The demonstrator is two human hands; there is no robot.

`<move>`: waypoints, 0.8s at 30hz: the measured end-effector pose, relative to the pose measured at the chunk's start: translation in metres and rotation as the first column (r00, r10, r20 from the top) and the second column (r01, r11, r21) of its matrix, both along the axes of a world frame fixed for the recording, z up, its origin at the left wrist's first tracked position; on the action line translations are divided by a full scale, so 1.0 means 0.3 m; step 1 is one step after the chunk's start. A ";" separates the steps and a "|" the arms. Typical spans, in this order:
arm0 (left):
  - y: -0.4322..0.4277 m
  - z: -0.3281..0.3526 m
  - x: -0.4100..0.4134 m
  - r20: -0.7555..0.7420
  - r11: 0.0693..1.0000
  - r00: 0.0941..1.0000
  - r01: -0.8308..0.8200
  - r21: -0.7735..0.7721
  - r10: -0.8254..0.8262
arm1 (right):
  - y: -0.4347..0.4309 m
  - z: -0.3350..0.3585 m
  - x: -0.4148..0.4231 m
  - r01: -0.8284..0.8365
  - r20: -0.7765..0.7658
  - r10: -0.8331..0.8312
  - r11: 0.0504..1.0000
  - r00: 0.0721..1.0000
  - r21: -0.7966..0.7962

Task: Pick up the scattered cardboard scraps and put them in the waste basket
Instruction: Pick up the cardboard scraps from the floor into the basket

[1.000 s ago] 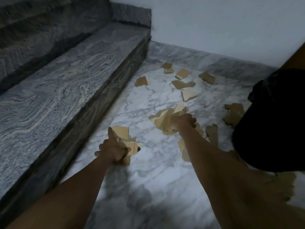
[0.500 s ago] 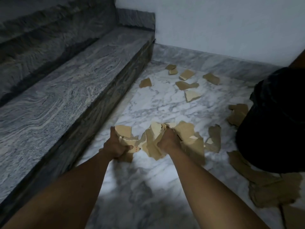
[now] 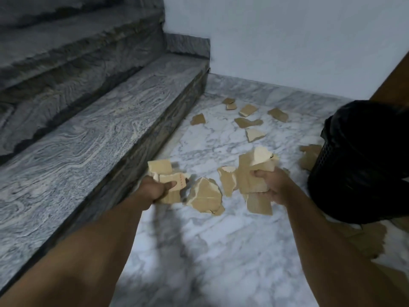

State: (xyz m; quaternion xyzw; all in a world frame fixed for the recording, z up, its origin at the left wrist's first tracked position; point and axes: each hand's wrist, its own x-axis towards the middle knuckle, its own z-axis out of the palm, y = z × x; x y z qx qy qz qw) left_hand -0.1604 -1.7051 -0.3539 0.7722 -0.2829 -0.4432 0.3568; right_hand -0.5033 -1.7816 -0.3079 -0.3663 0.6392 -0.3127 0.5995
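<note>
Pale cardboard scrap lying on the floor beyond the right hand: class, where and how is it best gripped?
Probably pinch the pale scrap by its near edge, reaching down from the near side: it lies flat on the marble floor, apart from neighbours.

floor: white veined marble | steps: grey stone, left | wall: plain pale | light: dim

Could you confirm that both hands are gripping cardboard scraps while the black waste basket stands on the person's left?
Not quite: the head view shows the waste basket on the person's right. The left hand and right hand do each grip cardboard scraps.
</note>
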 end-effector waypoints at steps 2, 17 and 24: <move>-0.047 0.037 -0.064 0.022 0.992 0.992 0.123 0.015 -0.123 | 0.004 -0.006 -0.034 0.062 0.021 -0.062 0.998 0.998 -0.010; -0.041 -0.057 -0.345 0.419 0.858 0.760 0.359 0.367 -0.498 | 0.139 -0.064 -0.109 -0.004 -0.295 0.018 0.999 0.955 0.048; 0.021 -0.023 -0.208 -0.045 0.899 0.918 0.395 0.187 -0.394 | 0.108 -0.005 0.009 -0.107 -0.320 0.131 0.990 0.938 0.093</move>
